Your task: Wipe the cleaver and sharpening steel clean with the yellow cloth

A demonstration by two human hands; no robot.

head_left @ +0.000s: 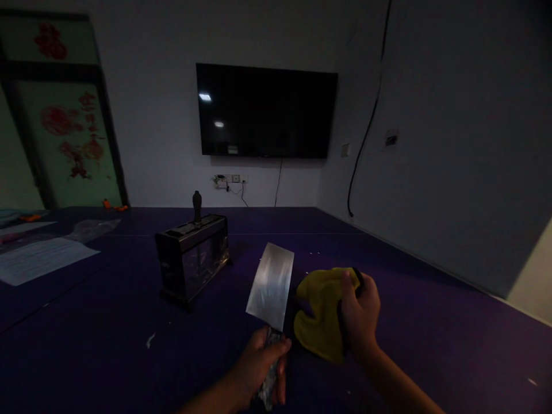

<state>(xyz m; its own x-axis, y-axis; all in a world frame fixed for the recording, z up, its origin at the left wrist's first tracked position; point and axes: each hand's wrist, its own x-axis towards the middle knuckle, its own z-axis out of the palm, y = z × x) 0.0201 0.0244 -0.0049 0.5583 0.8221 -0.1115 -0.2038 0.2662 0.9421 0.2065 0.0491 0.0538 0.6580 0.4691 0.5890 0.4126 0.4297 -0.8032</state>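
My left hand (261,362) is wrapped round the handle of a cleaver, whose broad steel blade (271,286) points up and away from me. Just right of the blade, my right hand (359,313) grips a bunched yellow cloth (321,313) with a dark edge. The cloth sits close beside the blade; whether they touch is unclear. Both are held low over a dark purple surface (107,333).
A dark knife block (192,259) with a clear front stands to the left of the blade, one black handle (197,206) sticking up from it. Papers (41,259) lie at the far left. A black television (266,110) hangs on the white wall behind.
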